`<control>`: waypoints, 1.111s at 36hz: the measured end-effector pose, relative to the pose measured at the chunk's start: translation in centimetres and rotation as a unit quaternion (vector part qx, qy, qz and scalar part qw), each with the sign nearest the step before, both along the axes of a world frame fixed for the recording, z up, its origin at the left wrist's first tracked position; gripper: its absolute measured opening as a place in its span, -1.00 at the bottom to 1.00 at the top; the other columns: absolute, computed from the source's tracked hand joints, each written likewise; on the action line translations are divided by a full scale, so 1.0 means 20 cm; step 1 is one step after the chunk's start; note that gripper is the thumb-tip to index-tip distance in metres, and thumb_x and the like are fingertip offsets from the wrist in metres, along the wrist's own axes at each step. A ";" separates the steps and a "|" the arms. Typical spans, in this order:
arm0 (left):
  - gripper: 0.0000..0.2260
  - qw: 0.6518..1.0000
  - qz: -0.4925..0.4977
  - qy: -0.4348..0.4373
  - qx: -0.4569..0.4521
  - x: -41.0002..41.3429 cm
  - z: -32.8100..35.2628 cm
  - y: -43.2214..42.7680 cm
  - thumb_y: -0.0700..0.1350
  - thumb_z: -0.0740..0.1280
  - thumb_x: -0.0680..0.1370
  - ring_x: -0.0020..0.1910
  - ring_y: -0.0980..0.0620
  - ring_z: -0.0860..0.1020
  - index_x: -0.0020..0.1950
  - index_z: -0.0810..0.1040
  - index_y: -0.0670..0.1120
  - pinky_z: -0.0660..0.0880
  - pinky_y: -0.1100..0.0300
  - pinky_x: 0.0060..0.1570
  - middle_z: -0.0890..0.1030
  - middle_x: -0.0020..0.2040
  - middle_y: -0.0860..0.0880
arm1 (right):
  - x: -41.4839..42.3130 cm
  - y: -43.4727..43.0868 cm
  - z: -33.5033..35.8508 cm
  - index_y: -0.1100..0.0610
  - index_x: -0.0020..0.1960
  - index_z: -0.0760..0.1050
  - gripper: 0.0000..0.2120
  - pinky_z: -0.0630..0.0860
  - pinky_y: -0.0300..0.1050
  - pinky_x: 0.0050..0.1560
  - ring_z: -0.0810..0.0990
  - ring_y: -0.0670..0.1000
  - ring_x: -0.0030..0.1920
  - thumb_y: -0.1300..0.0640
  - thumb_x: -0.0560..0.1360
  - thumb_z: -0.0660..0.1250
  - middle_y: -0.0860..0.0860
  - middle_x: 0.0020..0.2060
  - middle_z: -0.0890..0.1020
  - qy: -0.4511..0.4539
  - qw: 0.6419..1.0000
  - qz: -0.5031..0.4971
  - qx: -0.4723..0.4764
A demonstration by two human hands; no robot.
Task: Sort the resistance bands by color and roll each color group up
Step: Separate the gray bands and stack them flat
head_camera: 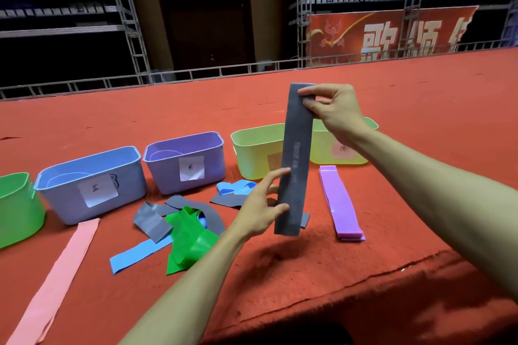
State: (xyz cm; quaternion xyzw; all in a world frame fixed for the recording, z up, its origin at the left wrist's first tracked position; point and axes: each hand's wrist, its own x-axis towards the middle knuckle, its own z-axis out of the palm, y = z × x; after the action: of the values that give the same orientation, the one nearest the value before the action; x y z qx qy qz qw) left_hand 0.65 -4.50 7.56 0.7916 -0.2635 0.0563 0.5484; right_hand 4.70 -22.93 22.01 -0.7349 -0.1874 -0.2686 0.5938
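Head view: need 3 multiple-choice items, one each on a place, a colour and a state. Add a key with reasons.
1. Where does the purple stack lie?
A) in the blue bin
B) on the carpet in front of a yellow bin
C) under the pink band

2. What colour is the held band?
A) grey
B) green
C) pink

3. How does the right hand meet it?
A) flat palm under it
B) not touching
C) pinching its top end

Key: 1 B, it lies flat before that bin; 2 A, the upright strip is grey; 3 C, thumb and fingers close on the top end.
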 end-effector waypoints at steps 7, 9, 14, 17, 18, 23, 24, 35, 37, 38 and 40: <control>-0.33 0.999 -0.016 0.010 0.039 0.00 -0.05 -0.04 -0.41 0.33 0.46 0.06 0.20 0.53 0.35 0.32 0.26 0.55 0.08 0.06 0.46 0.29 0.16 | -0.01 -0.10 0.00 0.13 0.03 0.61 -0.72 0.61 -0.10 -0.09 0.58 -0.13 -0.28 0.45 0.48 0.31 -0.02 -0.17 0.64 0.016 1.000 -0.016 0.007; -0.33 0.998 -0.024 0.005 0.054 0.00 -0.06 -0.05 -0.40 0.34 0.46 0.05 0.18 0.53 0.34 0.32 0.27 0.54 0.08 0.06 0.47 0.26 0.19 | -0.02 -0.11 -0.02 0.12 0.03 0.61 -0.72 0.61 -0.11 -0.08 0.59 -0.14 -0.28 0.44 0.48 0.31 -0.01 -0.17 0.64 0.020 1.000 -0.018 0.008; -0.34 0.996 -0.037 0.015 0.074 0.03 -0.11 -0.06 -0.38 0.35 0.46 0.06 0.03 0.54 0.38 0.32 0.21 0.54 0.03 0.10 0.52 0.21 0.05 | -0.03 -0.14 -0.06 0.10 0.05 0.61 -0.73 0.63 -0.11 -0.11 0.59 -0.05 -0.21 0.41 0.49 0.32 -0.01 -0.13 0.65 0.028 0.999 -0.019 0.012; -0.35 0.995 -0.044 0.017 0.089 0.06 -0.15 -0.06 -0.35 0.34 0.47 0.05 -0.05 0.55 0.40 0.31 0.21 0.53 0.04 0.11 0.54 0.19 -0.08 | -0.03 -0.16 -0.09 0.11 0.06 0.61 -0.74 0.61 -0.19 -0.21 0.60 -0.11 -0.26 0.40 0.50 0.32 -0.01 -0.11 0.65 0.031 0.999 -0.015 0.010; -0.37 0.994 -0.047 0.019 0.099 0.06 -0.17 -0.05 -0.35 0.33 0.48 0.05 -0.03 0.55 0.41 0.30 0.19 0.53 0.09 0.11 0.55 0.19 -0.07 | -0.03 -0.16 -0.11 0.12 0.06 0.61 -0.75 0.60 -0.22 -0.24 0.60 -0.13 -0.27 0.40 0.50 0.32 0.00 -0.10 0.65 0.032 0.999 -0.012 0.009; -0.50 0.983 -0.058 -0.007 0.173 0.11 -0.22 -0.04 -0.37 0.21 0.44 0.18 0.14 0.51 0.33 0.48 0.00 0.39 0.33 0.22 0.56 0.17 0.08 | -0.03 -0.19 -0.20 0.10 0.06 0.60 -0.74 0.59 -0.27 -0.27 0.61 -0.20 -0.28 0.40 0.50 0.32 -0.02 -0.13 0.65 0.038 0.999 -0.013 -0.013; -0.54 0.980 -0.052 -0.014 0.190 0.13 -0.23 -0.04 -0.37 0.19 0.41 0.21 0.13 0.50 0.24 0.56 -0.07 0.34 0.39 0.22 0.57 0.20 0.02 | -0.03 -0.20 -0.23 0.10 0.05 0.60 -0.75 0.60 -0.26 -0.25 0.61 -0.19 -0.26 0.39 0.50 0.32 -0.03 -0.12 0.65 0.038 0.999 -0.016 -0.018; -0.91 0.942 -0.026 -0.054 0.330 0.42 -0.33 -0.02 -0.25 0.37 0.51 0.11 -0.03 0.55 -0.02 0.65 -0.16 0.43 0.13 0.17 0.60 0.08 -0.10 | -0.05 -0.30 -0.54 0.04 -0.04 0.63 -0.70 0.54 -0.34 -0.12 0.60 -0.29 -0.23 0.43 0.44 0.38 -0.10 -0.17 0.67 0.047 0.993 -0.015 -0.109; -0.90 0.928 -0.051 -0.064 0.363 0.45 -0.35 -0.06 -0.25 0.38 0.49 0.12 -0.04 0.54 -0.02 0.65 -0.15 0.41 0.13 0.17 0.58 0.10 -0.10 | -0.05 -0.30 -0.57 0.05 -0.05 0.63 -0.68 0.49 -0.42 -0.13 0.59 -0.32 -0.24 0.45 0.42 0.38 -0.14 -0.19 0.65 0.046 0.991 -0.017 -0.124; -0.89 0.922 -0.062 -0.070 0.375 0.46 -0.35 -0.07 -0.26 0.38 0.48 0.13 -0.05 0.53 -0.03 0.65 -0.15 0.39 0.15 0.17 0.58 0.12 -0.10 | -0.05 -0.30 -0.59 0.07 -0.04 0.64 -0.68 0.47 -0.45 -0.13 0.58 -0.33 -0.24 0.46 0.41 0.38 -0.15 -0.19 0.65 0.046 0.990 -0.016 -0.129; -0.90 0.920 -0.076 -0.086 0.376 0.49 -0.37 -0.09 -0.27 0.38 0.47 0.14 -0.06 0.54 -0.06 0.66 -0.15 0.36 0.18 0.16 0.58 0.13 -0.12 | -0.05 -0.31 -0.61 0.11 -0.03 0.66 -0.70 0.46 -0.45 -0.13 0.57 -0.34 -0.23 0.46 0.40 0.39 -0.12 -0.17 0.65 0.044 0.988 -0.016 -0.145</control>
State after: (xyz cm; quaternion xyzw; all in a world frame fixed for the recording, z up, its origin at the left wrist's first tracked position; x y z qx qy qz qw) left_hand 10.47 -6.36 0.14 0.9091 -0.3707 -0.0211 0.1888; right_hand 3.65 -29.20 9.79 -0.8271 -0.1859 -0.2158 0.4845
